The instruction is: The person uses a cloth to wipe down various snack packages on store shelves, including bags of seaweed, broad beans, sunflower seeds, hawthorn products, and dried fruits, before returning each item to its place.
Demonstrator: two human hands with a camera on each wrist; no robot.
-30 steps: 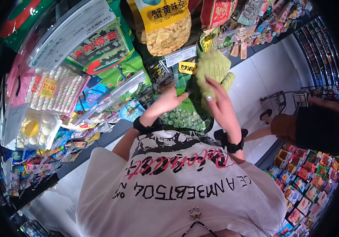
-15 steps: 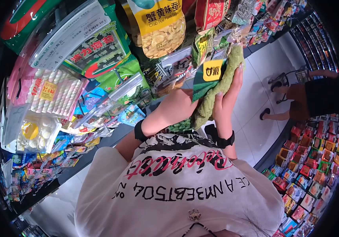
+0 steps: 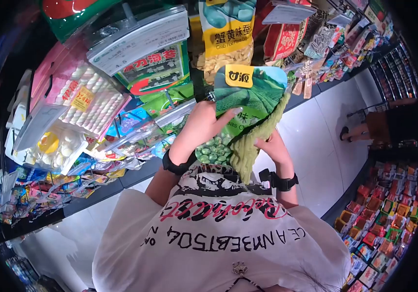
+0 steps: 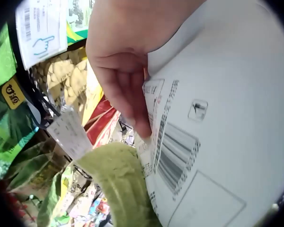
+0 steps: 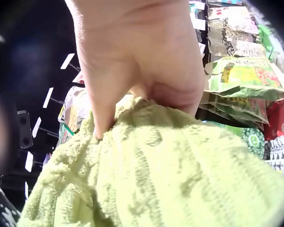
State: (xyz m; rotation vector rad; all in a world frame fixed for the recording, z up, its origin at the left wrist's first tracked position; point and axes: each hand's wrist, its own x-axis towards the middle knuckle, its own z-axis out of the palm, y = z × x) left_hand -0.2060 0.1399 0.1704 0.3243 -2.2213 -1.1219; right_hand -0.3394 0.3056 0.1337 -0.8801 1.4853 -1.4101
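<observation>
A green bag of peas [image 3: 250,100] with a yellow label at its top tilts face up in front of the shirt. My left hand [image 3: 204,124] grips its left side, thumb across the printed front. In the left wrist view, the fingers of that hand curl behind the bag's white back, which carries a barcode [image 4: 177,153]. My right hand [image 3: 275,146] pinches a light green ribbed cloth [image 3: 248,151] along the bag's lower right edge. The right wrist view shows thumb and fingers bunching the cloth [image 5: 156,165], which hides the fingertips.
Hanging snack bags crowd the rack, among them a yellow bag of broad beans [image 3: 226,39], a seaweed pack [image 3: 155,68] and a pink-and-white candy pack [image 3: 85,95]. Price tags [image 3: 143,41] jut out from it. A person [image 3: 389,124] stands in the tiled aisle; colourful packets [image 3: 379,219] fill the right-hand display.
The bag was turned edge-on half a second ago and now faces up again. The cloth and right hand have moved from the bag's upper right down to its lower right edge.
</observation>
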